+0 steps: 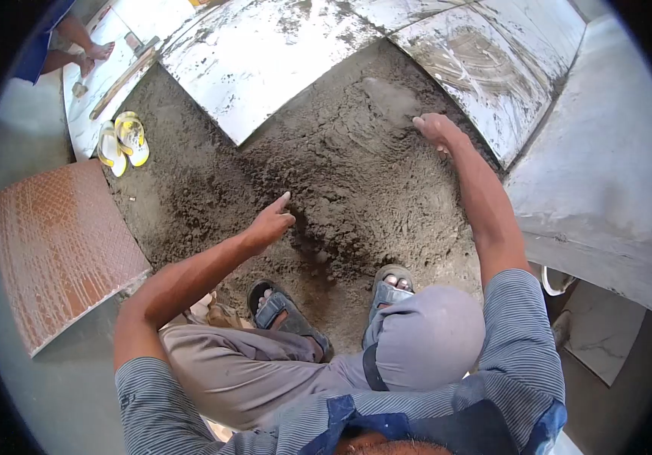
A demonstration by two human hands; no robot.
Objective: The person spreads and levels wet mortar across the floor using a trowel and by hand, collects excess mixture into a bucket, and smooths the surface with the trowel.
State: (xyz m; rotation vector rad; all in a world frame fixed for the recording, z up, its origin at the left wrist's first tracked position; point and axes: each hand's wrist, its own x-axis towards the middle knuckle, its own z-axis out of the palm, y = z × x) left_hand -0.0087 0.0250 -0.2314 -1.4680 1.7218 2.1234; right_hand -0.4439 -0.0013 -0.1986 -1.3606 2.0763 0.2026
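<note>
My left hand (271,220) is over the loose grey mortar (326,167), index finger stretched out and the other fingers partly curled. I see nothing held in it. A dark blur lies just beyond its fingers, above the mortar. My right hand (439,131) is closed near the edge of a smeared white tile (485,76). What it grips, if anything, I cannot make out. Beside its fingertips is a smooth, pale grey patch (392,100) on the mortar. The corner of another white marbled tile (250,91) points toward me between my two hands.
A reddish-brown tile (68,246) lies at left, near yellow-and-white flip-flops (123,142). Another person's feet (92,58) stand on tile at upper left, beside a wooden strip (125,83). A grey slab (599,159) borders the right. My sandalled feet (284,315) rest on the bed.
</note>
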